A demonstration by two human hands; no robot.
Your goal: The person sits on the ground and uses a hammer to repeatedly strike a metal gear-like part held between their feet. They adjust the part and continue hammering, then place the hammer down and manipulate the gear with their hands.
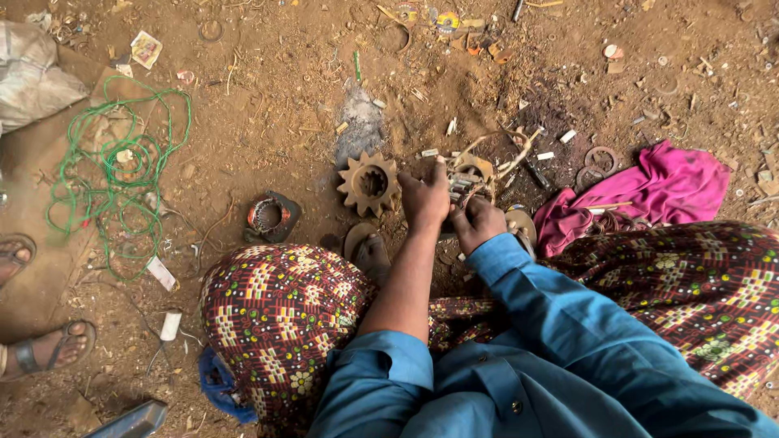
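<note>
Small metal part (464,185) on dirt ground (284,113), grasped between fingers of left hand (425,199) and right hand (479,223); toothed gear (369,183) just left

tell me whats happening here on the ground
A person squatting on bare dirt has both hands on a small metal part: the left hand grips it from the side, the right hand from below. A toothed gear lies just left of them, a pink cloth to the right, green wire farther left.
</note>
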